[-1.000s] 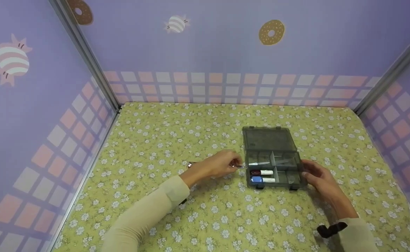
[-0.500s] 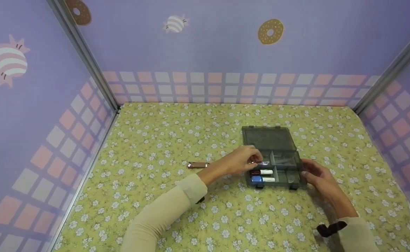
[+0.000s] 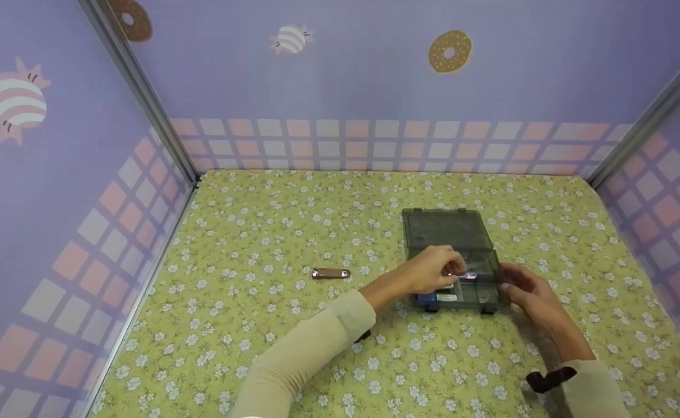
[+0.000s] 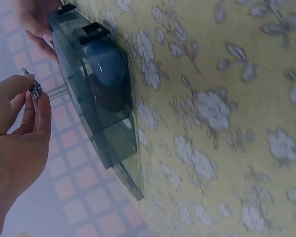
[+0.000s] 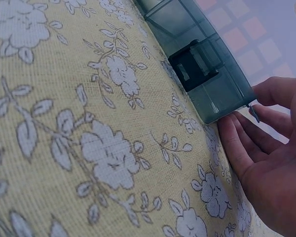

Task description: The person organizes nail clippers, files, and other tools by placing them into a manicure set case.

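Observation:
A see-through dark grey compartment box (image 3: 464, 307) lies with its lid (image 3: 447, 228) folded back. Over its middle, my left hand (image 3: 431, 270) pinches a small shiny nail clipper (image 3: 467, 276) between thumb and fingertips; the left wrist view shows its metal end (image 4: 35, 90). My right hand (image 3: 530, 293) grips the box's right side, thumb at the upper edge and fingers low against the wall. In the front left compartment lies a blue nail polish bottle (image 3: 427, 297) with a white cap. A dark red bottle (image 4: 107, 94) beside it is mostly hidden by my left hand in the head view.
A second nail clipper (image 3: 331, 273), brownish pink with metal ends, lies on the flowered tablecloth (image 3: 293, 220) left of the box. Purple patterned panels (image 3: 363, 81) close in the back and sides. Black latches (image 5: 193, 64) stick out from the box's front.
My left hand has moved right with the nail clipper, from beside the box to over its middle, uncovering the second clipper on the cloth. My right hand stays on the box.

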`<move>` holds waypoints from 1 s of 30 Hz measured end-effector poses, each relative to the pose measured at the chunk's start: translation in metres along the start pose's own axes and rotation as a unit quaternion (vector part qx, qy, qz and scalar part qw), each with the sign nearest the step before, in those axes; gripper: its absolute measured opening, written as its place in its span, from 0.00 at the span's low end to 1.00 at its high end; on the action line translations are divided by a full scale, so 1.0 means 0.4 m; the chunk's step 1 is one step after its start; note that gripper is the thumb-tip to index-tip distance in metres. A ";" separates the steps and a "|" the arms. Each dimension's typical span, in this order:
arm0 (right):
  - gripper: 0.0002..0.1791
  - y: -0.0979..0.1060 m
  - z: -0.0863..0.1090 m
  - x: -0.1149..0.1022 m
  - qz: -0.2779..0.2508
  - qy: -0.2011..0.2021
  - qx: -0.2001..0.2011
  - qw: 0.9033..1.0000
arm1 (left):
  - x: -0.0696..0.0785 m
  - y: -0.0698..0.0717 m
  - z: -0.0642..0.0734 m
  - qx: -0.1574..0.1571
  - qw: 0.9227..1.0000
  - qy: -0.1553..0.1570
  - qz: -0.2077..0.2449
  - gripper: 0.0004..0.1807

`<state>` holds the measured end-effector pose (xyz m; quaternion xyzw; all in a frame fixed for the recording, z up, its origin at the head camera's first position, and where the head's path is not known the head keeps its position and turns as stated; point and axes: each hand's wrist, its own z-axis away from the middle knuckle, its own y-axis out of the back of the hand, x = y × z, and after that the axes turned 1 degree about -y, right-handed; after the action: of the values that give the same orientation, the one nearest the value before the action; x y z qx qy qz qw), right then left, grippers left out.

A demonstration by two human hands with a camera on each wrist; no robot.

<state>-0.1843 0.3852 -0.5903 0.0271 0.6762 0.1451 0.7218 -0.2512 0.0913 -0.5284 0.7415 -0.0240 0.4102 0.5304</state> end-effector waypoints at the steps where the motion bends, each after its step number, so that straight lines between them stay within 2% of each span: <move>1: 0.31 0.000 0.000 -0.001 0.001 0.000 0.000 1.000 | 0.002 -0.005 -0.005 0.003 1.000 0.002 0.002 0.11; 7: 0.31 0.001 0.003 0.003 0.010 0.002 -0.001 1.000 | 0.012 -0.043 -0.031 0.024 1.000 0.009 0.018 0.11; 13: 0.31 0.006 0.002 0.013 0.008 0.006 -0.004 1.000 | 0.020 -0.076 -0.058 0.029 0.999 0.016 0.024 0.10; 21: 0.31 0.008 -0.001 0.010 0.021 0.006 -0.002 1.000 | 0.020 -0.100 -0.085 0.034 0.999 0.009 0.025 0.09; 24: 0.31 0.007 -0.002 0.006 0.033 0.009 0.000 0.999 | 0.018 -0.108 -0.089 0.031 0.999 0.015 0.018 0.09; 30: 0.32 0.007 0.002 0.001 0.024 0.004 -0.003 1.000 | 0.016 -0.120 -0.092 0.028 0.999 0.021 0.005 0.09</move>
<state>-0.1840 0.3879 -0.5900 0.0402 0.6776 0.1645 0.7157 -0.2458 0.1442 -0.5575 0.7473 -0.0055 0.4286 0.5078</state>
